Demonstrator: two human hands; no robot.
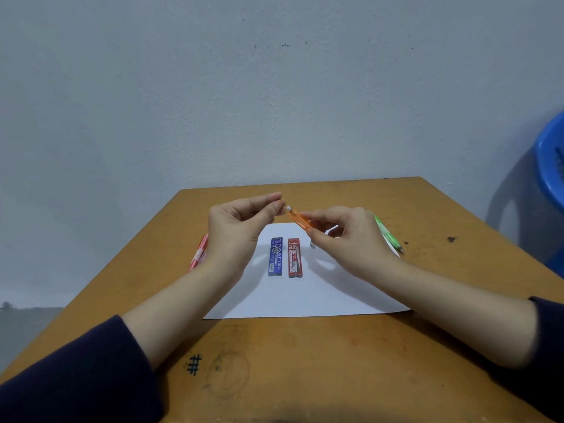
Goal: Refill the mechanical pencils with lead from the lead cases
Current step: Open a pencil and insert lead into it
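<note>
- Blue lead case (275,257) and red lead case (295,257) lie side by side on the white sheet (305,297), frame centre, below my hands.
- My right hand (345,236) grips the orange mechanical pencil (300,221) by its barrel.
- Its long axis rises toward the upper left.
- My left hand (238,227) pinches its pale end, the nearer hand for pulling along that axis.
</note>
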